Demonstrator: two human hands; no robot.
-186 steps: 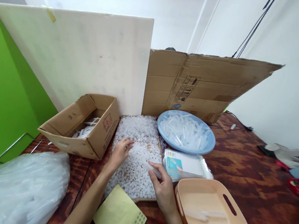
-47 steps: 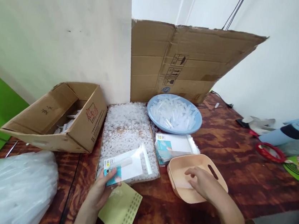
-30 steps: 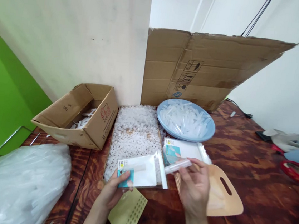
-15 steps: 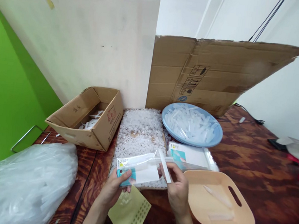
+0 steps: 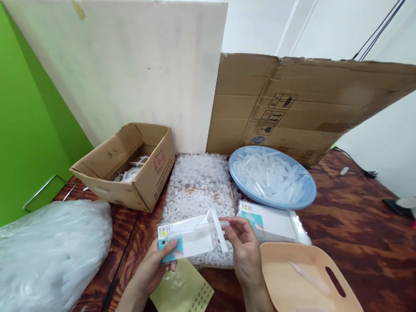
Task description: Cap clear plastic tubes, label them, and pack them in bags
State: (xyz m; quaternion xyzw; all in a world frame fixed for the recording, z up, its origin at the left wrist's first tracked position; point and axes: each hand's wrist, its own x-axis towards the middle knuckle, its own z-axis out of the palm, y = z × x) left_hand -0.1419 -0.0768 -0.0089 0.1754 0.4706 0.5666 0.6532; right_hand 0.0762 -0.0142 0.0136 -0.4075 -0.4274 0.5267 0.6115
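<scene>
My left hand point(image 5: 156, 265) is closed on the left end of a clear packet point(image 5: 193, 240) with a white and teal card inside. My right hand point(image 5: 244, 248) pinches the packet's right end, where a white strip point(image 5: 219, 231) stands out at a slant. Under both hands lies a tray of small white pieces point(image 5: 200, 203). A yellow-green sheet of round stickers point(image 5: 180, 295) rests on the table below the packet. Behind my right hand is a stack of similar packets point(image 5: 275, 221).
A blue basin point(image 5: 310, 202) holds clear pieces. The peach tray point(image 5: 279, 284) at right bears two translucent pieces. An open cardboard box point(image 5: 157, 170) and a plastic bag point(image 5: 42, 252) are at left. White and cardboard panels point(image 5: 146, 69) stand behind.
The packet has shifted slightly left and tilted, and the strip has moved left with it. My right hand has its fingers on the packet's end instead of at the strip's side. The view has shifted slightly.
</scene>
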